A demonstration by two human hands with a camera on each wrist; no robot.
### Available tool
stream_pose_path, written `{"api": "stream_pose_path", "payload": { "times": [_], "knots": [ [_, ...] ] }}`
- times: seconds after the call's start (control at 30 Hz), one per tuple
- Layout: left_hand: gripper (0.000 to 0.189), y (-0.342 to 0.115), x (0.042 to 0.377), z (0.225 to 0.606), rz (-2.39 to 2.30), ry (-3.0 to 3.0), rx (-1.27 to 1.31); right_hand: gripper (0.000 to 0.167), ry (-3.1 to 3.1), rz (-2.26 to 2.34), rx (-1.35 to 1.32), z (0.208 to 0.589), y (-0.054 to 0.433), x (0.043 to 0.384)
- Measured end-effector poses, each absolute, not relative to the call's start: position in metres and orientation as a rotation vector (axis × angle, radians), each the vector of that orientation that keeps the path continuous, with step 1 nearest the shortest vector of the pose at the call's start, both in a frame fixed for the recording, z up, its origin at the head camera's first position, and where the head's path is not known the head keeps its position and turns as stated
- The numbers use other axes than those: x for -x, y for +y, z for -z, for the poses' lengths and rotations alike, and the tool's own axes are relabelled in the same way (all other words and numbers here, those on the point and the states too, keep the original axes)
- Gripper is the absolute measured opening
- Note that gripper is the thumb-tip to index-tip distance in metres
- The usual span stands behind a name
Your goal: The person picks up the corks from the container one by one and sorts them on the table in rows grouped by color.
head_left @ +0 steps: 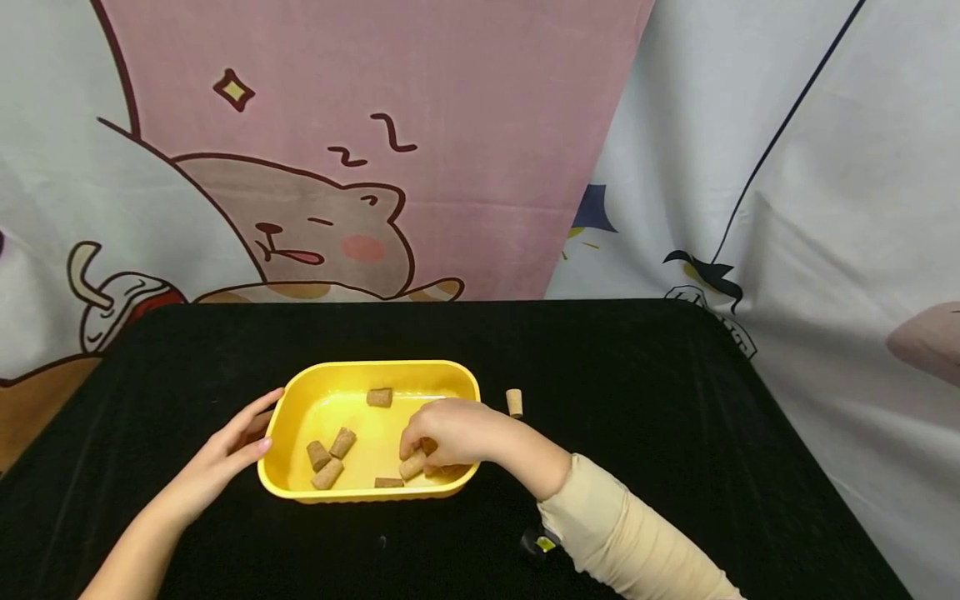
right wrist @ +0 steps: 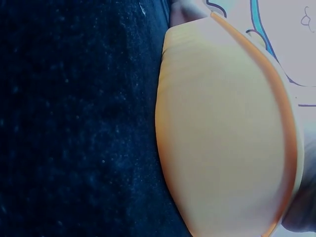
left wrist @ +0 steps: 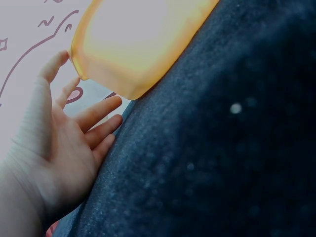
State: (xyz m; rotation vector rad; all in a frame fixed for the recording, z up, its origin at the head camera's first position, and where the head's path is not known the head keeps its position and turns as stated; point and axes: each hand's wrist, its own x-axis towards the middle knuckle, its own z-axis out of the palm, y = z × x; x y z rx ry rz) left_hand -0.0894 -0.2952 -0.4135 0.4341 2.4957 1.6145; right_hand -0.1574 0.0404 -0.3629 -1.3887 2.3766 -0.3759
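Observation:
A yellow plastic tray [head_left: 367, 495] with rounded corners stands on the black-covered table. Several cork stoppers lie in it: a group at its left, with one cork [head_left: 343, 442] leaning near two others, one cork [head_left: 379, 397] by the far wall and another [head_left: 388, 482] by the near wall. My right hand [head_left: 453, 433] reaches over the right rim and pinches a cork [head_left: 412, 465] between fingers and thumb, low in the tray. My left hand [head_left: 232, 442] touches the tray's left end with fingertips, its fingers extended; the left wrist view shows this hand [left wrist: 74, 143] beside the tray [left wrist: 138, 84].
One cork [head_left: 514, 403] stands on the black cloth [head_left: 637, 417] outside the tray, to its right. A small dark object with a yellow-green mark [head_left: 545, 544] lies by the right sleeve. Behind the table hangs a printed curtain [head_left: 480, 167]. The tray's outer wall [right wrist: 222, 123] fills much of the right wrist view.

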Motion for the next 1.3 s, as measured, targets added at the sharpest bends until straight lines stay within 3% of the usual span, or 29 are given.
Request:
{"api": "stream_pose_path", "payload": {
  "times": [1.3],
  "knots": [
    [0.056, -0.296, 0.089, 0.414, -1.608, 2.511, -0.441, 0.022, 2.251, 0.977, 1.454, 0.327, 0.082, 0.167]
  ]
}}
